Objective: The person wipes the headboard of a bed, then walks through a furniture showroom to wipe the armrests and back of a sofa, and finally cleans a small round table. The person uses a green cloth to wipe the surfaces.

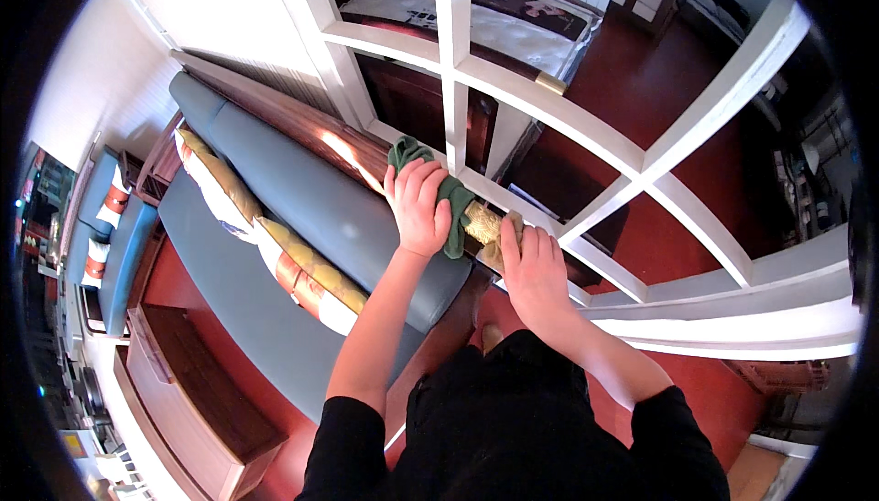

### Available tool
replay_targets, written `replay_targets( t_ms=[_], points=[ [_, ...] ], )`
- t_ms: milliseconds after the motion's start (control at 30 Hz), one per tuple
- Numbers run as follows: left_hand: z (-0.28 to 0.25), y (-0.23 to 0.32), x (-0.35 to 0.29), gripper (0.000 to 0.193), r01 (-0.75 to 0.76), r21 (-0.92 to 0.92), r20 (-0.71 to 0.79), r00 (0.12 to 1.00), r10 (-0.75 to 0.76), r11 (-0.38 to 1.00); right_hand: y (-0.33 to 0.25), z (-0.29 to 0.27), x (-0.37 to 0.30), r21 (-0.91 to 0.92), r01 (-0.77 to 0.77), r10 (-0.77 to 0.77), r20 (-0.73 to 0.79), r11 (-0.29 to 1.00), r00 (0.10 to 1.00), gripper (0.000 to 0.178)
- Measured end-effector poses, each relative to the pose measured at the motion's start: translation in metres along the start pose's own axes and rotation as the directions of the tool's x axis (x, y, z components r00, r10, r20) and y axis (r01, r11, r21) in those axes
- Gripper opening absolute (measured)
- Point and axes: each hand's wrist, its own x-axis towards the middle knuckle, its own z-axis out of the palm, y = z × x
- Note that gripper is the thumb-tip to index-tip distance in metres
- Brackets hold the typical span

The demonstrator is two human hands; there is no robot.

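Observation:
My left hand (pixel 419 203) is closed on a dark green cloth (pixel 452 233), pressed down at the end of the sofa's wooden backrest, by the white lattice frame. Some of the cloth bunches up past the fingers and more hangs below the thumb. My right hand (pixel 536 277) grips a crumpled tan cloth (pixel 493 255) just to the right. Between the hands sits a shiny gold object with a textured surface (pixel 482 223); its kind cannot be made out, and both cloths lie close against it.
The wooden sofa with a blue seat cushion (pixel 238 258) runs off to the left, bearing patterned pillows (pixel 307 263). A wooden coffee table (pixel 201 382) stands beyond it. The white lattice partition (pixel 536 112) rises ahead, with a covered bed (pixel 540 34) behind it.

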Motion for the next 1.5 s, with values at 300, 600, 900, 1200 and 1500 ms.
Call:
replay_targets(
  t_ms=[300, 600, 900, 1200, 1500],
  points=[
    [0.009, -0.002, 0.002, 0.042, -0.040, 0.020, -0.039, 0.998, 0.040, 0.999, 0.042, 0.059, 0.067, 0.718, -0.246, -0.155, 0.444, 0.651, 0.883, 0.061],
    [-0.001, -0.003, 0.001, 0.042, -0.033, 0.070, 0.029, 0.999, 0.031, 0.997, 0.047, 0.051, 0.066, 0.756, -0.613, -0.148, 0.650, 0.230, 0.746, 0.060],
    [0.003, -0.006, 0.000, 0.043, -0.055, 0.059, 0.016, 0.998, 0.054, 0.997, 0.017, 0.076, -0.001, 0.868, -0.251, 0.474, 0.452, -0.428, 0.756, 0.033],
    [0.007, -0.009, -0.002, 0.052, -0.078, 0.078, -0.025, 0.996, 0.080, 0.994, -0.022, 0.036, -0.017, 0.365, -0.129, 0.221, 0.770, -0.922, 0.598, 0.054],
    [0.006, -0.006, -0.004, 0.051, -0.039, 0.066, 0.004, 0.999, 0.039, 0.997, -0.026, -0.020, -0.042, 0.546, -0.377, 0.016, 0.583, -0.748, 0.812, 0.044]
  ],
)
